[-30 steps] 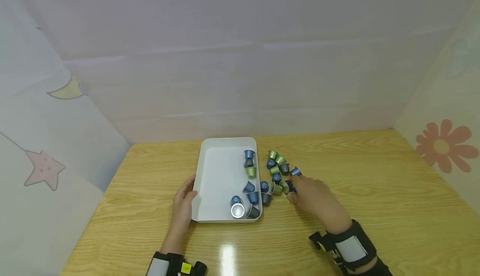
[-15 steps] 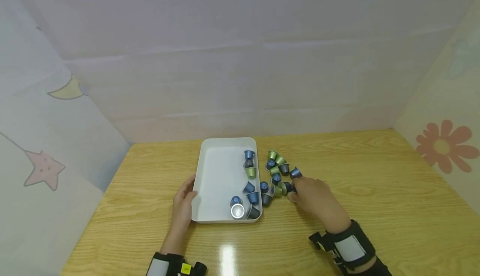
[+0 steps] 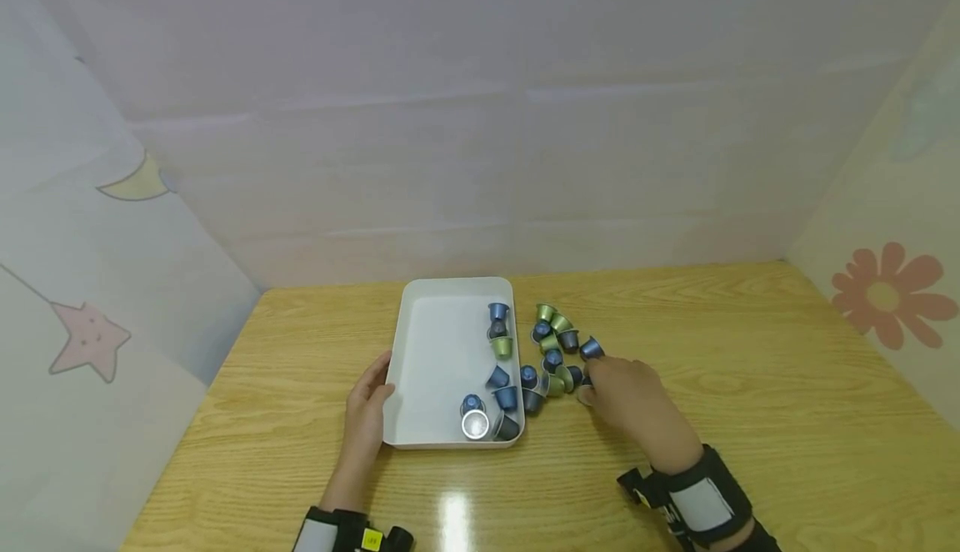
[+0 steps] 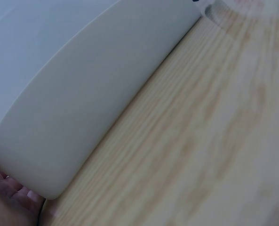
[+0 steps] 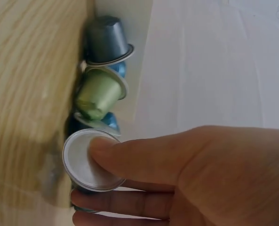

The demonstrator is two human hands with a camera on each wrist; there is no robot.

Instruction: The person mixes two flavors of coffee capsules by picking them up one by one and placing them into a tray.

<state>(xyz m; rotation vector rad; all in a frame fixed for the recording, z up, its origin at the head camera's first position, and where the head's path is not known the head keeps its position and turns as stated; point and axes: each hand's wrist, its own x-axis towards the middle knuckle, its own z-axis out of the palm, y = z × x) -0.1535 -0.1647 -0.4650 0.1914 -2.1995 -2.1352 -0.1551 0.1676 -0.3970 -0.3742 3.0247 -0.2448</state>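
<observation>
One silver-lidded capsule [image 5: 75, 159] sitting pinched between thumb and fingers of right hand [image 3: 630, 395], beside loose capsules [image 3: 552, 359] right of white tray [image 3: 429, 360]. Left hand [image 3: 365, 410] gripping tray's left side. Probably worth pinching lightly, lifting straight up, avoiding nudging neighbours.

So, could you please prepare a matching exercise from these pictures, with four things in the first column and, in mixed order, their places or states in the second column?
Column one:
1. Left grip
2. Right grip
3. Green coffee capsule inside the white tray
4. Coral flower drawing

Column two:
A. On the wall at the right of the head view
B. Pinching a silver-lidded coffee capsule between thumb and fingers
C. By the tray's right edge
D. Holding the tray's left edge

Right pairs: 1-D, 2-B, 3-C, 4-A.
</observation>
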